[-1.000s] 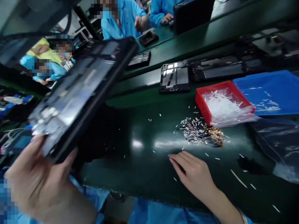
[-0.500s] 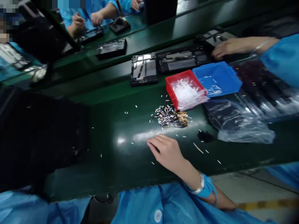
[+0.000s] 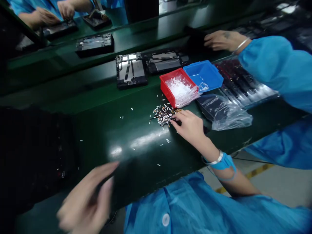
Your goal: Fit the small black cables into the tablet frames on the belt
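My right hand point(image 3: 188, 125) rests on the dark green bench point(image 3: 126, 130), its curled fingertips in a small pile of tiny black, white and gold parts point(image 3: 162, 114). Whether it pinches one I cannot make out. My left hand point(image 3: 85, 200) hangs blurred at the bench's near edge, fingers stretched out and nothing in it. A red tray point(image 3: 170, 85) of white slivers stands just beyond the pile, beside a blue tray point(image 3: 204, 74).
A black mat point(image 3: 36, 152) covers the bench's left part. Open black device shells point(image 3: 131, 71) lie on the conveyor behind. A clear plastic bag point(image 3: 224, 112) lies right of the pile. A neighbouring person's blue sleeve point(image 3: 273, 65) and hand point(image 3: 220, 40) reach in from the right.
My left hand held a black device up a second ago; it is now free and low at the bench edge. My right hand slid forward to the parts pile. The view swung right.
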`<state>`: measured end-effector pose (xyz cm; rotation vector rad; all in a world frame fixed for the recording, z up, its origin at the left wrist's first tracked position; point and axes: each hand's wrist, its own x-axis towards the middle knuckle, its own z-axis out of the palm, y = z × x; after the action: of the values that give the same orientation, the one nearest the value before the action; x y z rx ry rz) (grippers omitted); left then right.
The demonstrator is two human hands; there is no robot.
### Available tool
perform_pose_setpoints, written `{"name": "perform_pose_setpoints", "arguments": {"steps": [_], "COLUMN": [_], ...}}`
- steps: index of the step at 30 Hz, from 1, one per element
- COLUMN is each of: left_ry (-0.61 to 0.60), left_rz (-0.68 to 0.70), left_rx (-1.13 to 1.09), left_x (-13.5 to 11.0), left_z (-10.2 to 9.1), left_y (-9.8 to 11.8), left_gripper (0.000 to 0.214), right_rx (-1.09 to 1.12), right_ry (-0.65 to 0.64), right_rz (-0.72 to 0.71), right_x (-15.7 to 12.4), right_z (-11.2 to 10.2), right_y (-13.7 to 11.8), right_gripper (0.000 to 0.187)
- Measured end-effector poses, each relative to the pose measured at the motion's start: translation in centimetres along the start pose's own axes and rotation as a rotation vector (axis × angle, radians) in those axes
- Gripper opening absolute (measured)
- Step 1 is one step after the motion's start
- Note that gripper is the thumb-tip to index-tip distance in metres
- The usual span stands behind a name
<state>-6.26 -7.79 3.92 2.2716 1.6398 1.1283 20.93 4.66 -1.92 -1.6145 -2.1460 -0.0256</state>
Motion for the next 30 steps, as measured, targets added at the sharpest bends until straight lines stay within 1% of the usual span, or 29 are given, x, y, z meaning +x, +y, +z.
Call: {"name": "perform_pose_setpoints", "arguments": {"steps": [1, 2, 4, 6, 7, 8, 9, 11, 14, 16, 18, 20, 23, 24, 26, 28, 30], "left_ry": [-0.03, -0.068, -0.147, -0.147, -0.135, -0.12, -0.104, -0.072, -0.049, -0.048, -0.047, -0.044, -0.038, -0.038, -0.045, -0.063, -0.097], "left_rz": [0.068, 0.146, 0.298, 0.291, 0.264, 0.228, 0.189, 0.113, 0.038, 0.022, 0.015, 0.014, 0.031, 0.044, 0.081, 0.131, 0.198], "left_rx": [-0.004, -0.007, -0.004, -0.003, -0.002, -0.007, -0.013, -0.039, -0.093, -0.124, -0.146, -0.166, -0.199, -0.211, -0.228, -0.231, -0.214], "left_x": [0.7, 1.7, 4.1, 6.2, 6.9, 7.5, 7.8, 7.9, 7.7, 7.6, 7.6, 7.7, 7.7, 7.7, 7.6, 7.6, 7.4], "left_z": [1.3, 3.1, 7.4, 11.2, 12.6, 13.6, 14.2, 14.5, 14.1, 14.0, 14.1, 14.1, 13.9, 13.8, 13.6, 13.6, 13.7], "left_y": [0.1, -0.1, -1.0, -2.4, -3.2, -3.8, -4.4, -5.3, -5.8, -5.9, -5.8, -5.7, -5.4, -5.4, -5.2, -5.1, -5.0], "left_gripper": [0.02, 0.019, 0.017, 0.018, 0.02, 0.021, 0.022, 0.023, 0.021, 0.021, 0.021, 0.021, 0.023, 0.023, 0.024, 0.024, 0.024], "right_rx": [-0.038, -0.065, -0.091, -0.092, -0.09, -0.085, -0.08, -0.075, -0.071, -0.072, -0.046, 0.074, 0.381, 0.454, 0.528, 0.539, 0.548], "right_ry": [-0.035, -0.062, -0.092, -0.111, -0.122, -0.135, -0.149, -0.174, -0.175, -0.151, -0.107, -0.065, -0.072, -0.093, -0.111, -0.092, -0.102], "right_rz": [0.012, 0.014, -0.015, -0.074, -0.106, -0.136, -0.164, -0.212, -0.231, -0.213, -0.178, -0.122, -0.027, -0.006, 0.027, 0.072, 0.138], "right_x": [0.4, 0.7, 1.4, 2.1, 2.5, 2.8, 3.2, 3.9, 4.5, 4.7, 4.8, 4.5, 3.4, 2.9, 1.8, 1.0, 0.6], "right_z": [0.2, 0.4, 0.7, 0.8, 0.9, 1.1, 1.2, 1.7, 2.3, 2.4, 2.1, 1.2, -0.9, -1.7, -2.8, -2.9, -2.0], "right_y": [-0.2, -0.5, -1.1, -1.7, -2.0, -2.3, -2.6, -3.1, -3.3, -3.1, -2.8, -2.5, -2.2, -2.0, -1.7, -1.1, -0.4], "right_gripper": [0.008, 0.009, 0.013, 0.015, 0.016, 0.015, 0.014, 0.013, 0.017, 0.02, 0.02, 0.017, 0.011, 0.01, 0.009, 0.009, 0.009]}}
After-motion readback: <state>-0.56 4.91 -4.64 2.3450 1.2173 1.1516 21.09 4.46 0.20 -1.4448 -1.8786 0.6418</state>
